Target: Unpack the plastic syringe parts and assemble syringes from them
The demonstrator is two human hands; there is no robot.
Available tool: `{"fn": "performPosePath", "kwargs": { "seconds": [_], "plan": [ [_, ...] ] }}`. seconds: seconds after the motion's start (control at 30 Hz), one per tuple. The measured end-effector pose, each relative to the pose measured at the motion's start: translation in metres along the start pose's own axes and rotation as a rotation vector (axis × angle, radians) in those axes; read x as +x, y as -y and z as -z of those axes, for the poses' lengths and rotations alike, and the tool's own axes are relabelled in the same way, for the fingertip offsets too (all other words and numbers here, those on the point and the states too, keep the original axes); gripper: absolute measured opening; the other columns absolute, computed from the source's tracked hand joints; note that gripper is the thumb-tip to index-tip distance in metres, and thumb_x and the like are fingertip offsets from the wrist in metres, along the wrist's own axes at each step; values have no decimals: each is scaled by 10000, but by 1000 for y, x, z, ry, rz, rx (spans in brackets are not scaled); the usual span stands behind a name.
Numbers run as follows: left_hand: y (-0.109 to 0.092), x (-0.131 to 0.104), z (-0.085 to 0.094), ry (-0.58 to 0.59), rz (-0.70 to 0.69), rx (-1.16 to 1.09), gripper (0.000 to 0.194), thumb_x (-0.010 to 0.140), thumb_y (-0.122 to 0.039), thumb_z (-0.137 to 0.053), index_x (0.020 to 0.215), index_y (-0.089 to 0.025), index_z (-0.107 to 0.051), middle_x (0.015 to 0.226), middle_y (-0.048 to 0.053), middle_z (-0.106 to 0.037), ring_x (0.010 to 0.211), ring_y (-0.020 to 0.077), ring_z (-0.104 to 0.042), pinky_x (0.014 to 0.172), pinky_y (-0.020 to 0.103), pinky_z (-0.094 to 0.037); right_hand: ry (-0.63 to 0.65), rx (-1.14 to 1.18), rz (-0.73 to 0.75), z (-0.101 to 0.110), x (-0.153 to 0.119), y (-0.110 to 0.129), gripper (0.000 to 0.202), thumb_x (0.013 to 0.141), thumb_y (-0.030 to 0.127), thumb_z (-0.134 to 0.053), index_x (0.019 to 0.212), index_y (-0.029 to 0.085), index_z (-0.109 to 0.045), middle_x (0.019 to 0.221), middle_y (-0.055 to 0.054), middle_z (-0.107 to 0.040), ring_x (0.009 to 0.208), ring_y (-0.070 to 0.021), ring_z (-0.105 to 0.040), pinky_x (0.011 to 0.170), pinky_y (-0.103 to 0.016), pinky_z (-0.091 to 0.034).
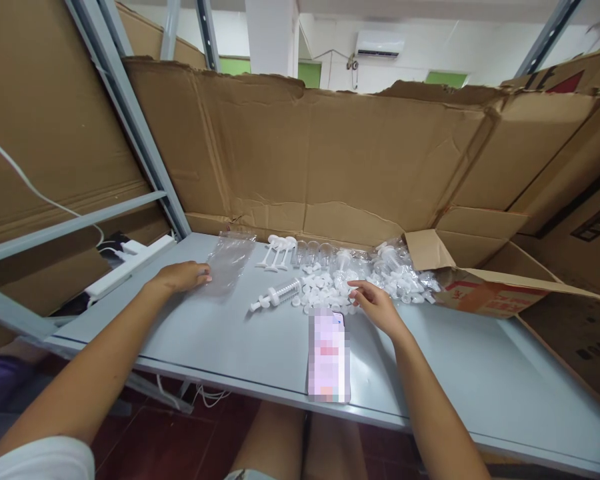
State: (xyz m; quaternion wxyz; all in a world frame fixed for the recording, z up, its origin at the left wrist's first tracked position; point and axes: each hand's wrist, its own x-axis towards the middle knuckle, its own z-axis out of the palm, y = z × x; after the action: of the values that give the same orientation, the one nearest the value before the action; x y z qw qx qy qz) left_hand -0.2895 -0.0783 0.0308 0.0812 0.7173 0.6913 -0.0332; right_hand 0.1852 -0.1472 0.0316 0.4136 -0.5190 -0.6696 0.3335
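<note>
Showing a tall cardboard panel [355,147] along the back, rising above a grey table [205,343] set crosswise in front of it. Note at the right an open carton [495,297], resting at the rear of the table with its flaps spread. Along the left edge, see a white power strip [130,270] with a plug inserted.

Next in size, note filled clear bags [391,263], heaped beside the carton with white parts inside. Near the front edge, see a phone [326,360], lying lengthwise with a lit but blurred screen. To the left rear, locate a flat clear bag [230,263].

Observe the left hand [184,275] at the left edge of the flat clear bag, with fingers curled; cannot tell whether pinching or merely touching the plastic. Compare the right hand [375,303], loosely bent at the small white parts [323,288]; cannot tell whether grasping one.

Between the hands, see a syringe-like assembly [276,297], lying aslant with its right end against the heaped small parts. Behind it, note white plungers [281,247], side by side, next to clear cylinders [313,253].
</note>
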Motion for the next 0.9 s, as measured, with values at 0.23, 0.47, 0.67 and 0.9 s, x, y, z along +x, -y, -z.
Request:
{"fn": "performPosePath", "kwargs": {
  "seconds": [0.23,0.47,0.67,0.9],
  "plan": [
    [-24,-7,21,72,74,195,426,617,-413,-580,995,-230,-644,1072,154,-595,926,345,-559,727,409,-415,-3,-28,22,1,1,-3,307,768,366,-501,999,190,-601,702,-11,-611,629,-153,-593,636,-298,-456],
    [-125,-42,19,-168,-226,105,504,795,-522,-331,1177,-250,-517,1156,67,-588,1041,270,-535,849,362,-381,26,-57,42,1,-2,-1,298,789,360,-473,1008,199,-594,684,-5,-604,637,-155,-584,642,-295,-451],
    [-178,-53,-4,-82,-327,49,565,751,-493,-436,1254,-237,-428,1101,85,-621,982,283,-572,778,358,-407,18,-50,28,1,-2,0,293,780,351,-482,1001,196,-595,717,-12,-614,631,-149,-588,632,-288,-460],
    [-182,-68,22,-452,-383,101,379,777,-325,-461,1137,-211,-499,1038,80,-623,984,252,-550,832,379,-378,-61,-143,162,-2,-4,4,313,820,359,-453,1070,210,-570,836,-48,-633,691,-162,-588,643,-302,-473]
  ]
}}
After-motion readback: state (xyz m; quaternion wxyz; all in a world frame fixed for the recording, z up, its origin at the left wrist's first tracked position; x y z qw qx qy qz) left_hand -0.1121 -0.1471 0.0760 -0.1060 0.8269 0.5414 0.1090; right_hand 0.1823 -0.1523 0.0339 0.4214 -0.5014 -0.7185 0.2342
